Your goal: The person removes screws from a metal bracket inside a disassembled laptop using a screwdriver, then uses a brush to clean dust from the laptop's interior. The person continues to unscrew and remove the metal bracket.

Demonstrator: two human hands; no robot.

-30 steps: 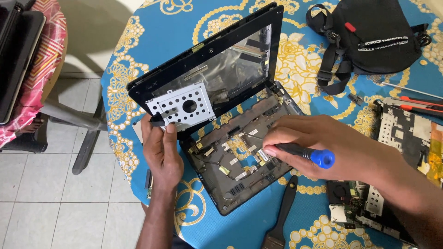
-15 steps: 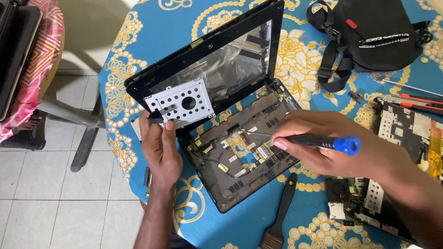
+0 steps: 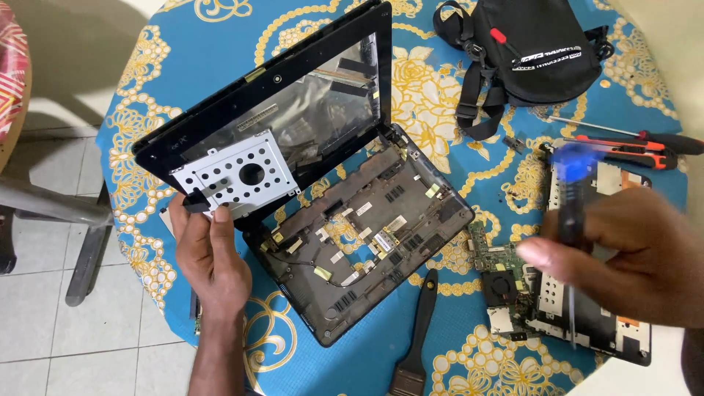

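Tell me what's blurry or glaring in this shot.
Head view: the right hand and its blue-handled screwdriver are smeared by motion blur; the left hand, metal bracket and laptop base are sharp. Soft glare shows on the screen cavity; lighting is even, shadows faint.

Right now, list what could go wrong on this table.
1. The left hand pinches the perforated metal bracket by one corner; it could slip onto the bare laptop base.
2. The right hand holds a screwdriver over the exposed circuit board; its tip could scratch it.
3. The brush lies near the table edge and may get knocked off.
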